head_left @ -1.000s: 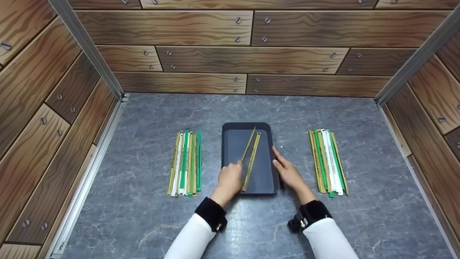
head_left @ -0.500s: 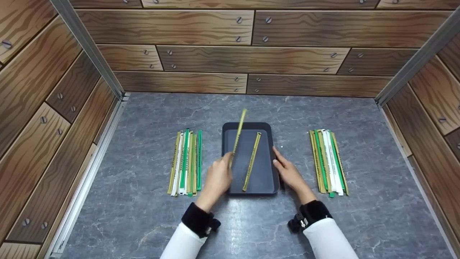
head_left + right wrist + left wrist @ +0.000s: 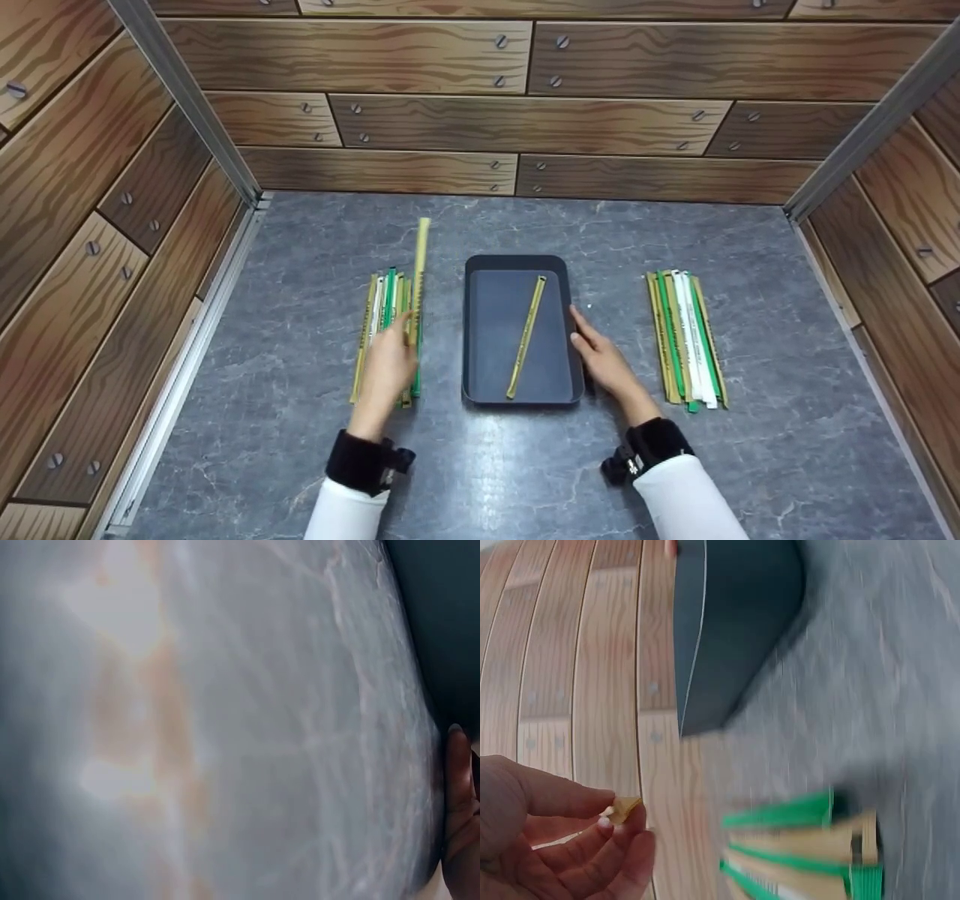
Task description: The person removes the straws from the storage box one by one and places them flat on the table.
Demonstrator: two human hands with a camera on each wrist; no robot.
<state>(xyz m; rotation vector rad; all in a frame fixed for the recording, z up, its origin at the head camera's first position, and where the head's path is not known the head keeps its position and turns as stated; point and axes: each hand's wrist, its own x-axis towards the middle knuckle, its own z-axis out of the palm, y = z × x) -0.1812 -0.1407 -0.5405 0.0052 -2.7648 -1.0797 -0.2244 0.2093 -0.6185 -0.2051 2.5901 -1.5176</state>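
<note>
My left hand (image 3: 386, 367) pinches a yellow-brown wrapped straw (image 3: 421, 262) near its lower end. The straw points away over the left bundle of wrapped straws (image 3: 369, 319), partly hidden by that hand. In the left wrist view, the crimped end of the held straw (image 3: 621, 810) shows between thumb and fingers. Another yellow-brown wrapped straw (image 3: 526, 337) lies slantwise in the dark grey tray (image 3: 480, 262). Against the tray's right side rests my right hand (image 3: 606, 367), fingers extended. In the right wrist view, a straight digit (image 3: 459, 772) touches the tray's wall (image 3: 442, 622).
A second bundle of green, white and yellow-brown wrapped straws (image 3: 686, 337) lies to the right of the tray. Wood-patterned panels (image 3: 480, 124) stand at the back and both sides of the grey marbled table (image 3: 495, 480).
My left hand has lifted the yellow-brown straw out of the tray and carried it left, over the left bundle. The right hand and the tray have stayed put.
</note>
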